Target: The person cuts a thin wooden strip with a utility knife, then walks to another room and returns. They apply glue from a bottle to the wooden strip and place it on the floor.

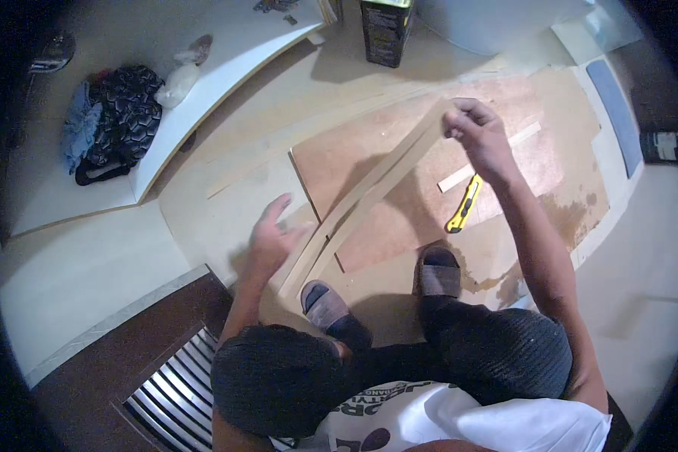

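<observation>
Strips point(388, 177) with upper ends between right fingers point(468, 110), left fingers point(278, 206) alongside.

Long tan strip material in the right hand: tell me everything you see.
The long, flat, tan strip material resembles thin wood. Two lengths run together above, parting around a dark gap below; whether they're one folded piece is unclear. The bare right hand pinches the upper end; it slants toward lower left over the reddish wooden board. The bare left hand is nearby, contact unclear.
</observation>
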Motion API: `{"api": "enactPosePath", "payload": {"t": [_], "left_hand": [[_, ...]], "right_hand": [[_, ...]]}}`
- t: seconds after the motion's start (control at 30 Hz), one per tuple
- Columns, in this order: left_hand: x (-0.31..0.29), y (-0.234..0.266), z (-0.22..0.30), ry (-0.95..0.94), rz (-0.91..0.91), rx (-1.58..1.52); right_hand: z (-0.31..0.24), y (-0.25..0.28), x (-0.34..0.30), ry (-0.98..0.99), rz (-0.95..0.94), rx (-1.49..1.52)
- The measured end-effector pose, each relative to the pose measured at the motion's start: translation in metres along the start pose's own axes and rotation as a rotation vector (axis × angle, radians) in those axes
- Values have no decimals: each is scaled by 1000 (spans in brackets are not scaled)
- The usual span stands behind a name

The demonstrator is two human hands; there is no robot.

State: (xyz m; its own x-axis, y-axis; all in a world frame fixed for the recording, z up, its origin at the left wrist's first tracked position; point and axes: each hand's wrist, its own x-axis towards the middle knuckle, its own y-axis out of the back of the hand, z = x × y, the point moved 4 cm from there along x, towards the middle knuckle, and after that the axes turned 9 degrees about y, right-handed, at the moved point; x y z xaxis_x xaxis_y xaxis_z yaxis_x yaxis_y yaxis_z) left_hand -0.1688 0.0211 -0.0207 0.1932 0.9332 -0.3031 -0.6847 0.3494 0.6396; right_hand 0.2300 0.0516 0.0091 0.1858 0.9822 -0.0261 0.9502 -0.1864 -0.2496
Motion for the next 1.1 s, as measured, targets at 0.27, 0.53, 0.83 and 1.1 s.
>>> {"api": "enactPosePath", "payload": {"t": [0.27,0.53,0.83,1.1], "left_hand": [[11,-42,73,233,-599,-317],[-13,-34,56,142,-522,-537],[-22,-42,41,331,-556,-714],[-13,-44,49,214,-490,-765]], "right_hand": [[-47,-92,-12,123,-179,-124],[-6,-75,-27,-79,20,-53],[-9,-92,-16,76,-75,-228],[-26,-86,-17,91,-74,-288]]}}
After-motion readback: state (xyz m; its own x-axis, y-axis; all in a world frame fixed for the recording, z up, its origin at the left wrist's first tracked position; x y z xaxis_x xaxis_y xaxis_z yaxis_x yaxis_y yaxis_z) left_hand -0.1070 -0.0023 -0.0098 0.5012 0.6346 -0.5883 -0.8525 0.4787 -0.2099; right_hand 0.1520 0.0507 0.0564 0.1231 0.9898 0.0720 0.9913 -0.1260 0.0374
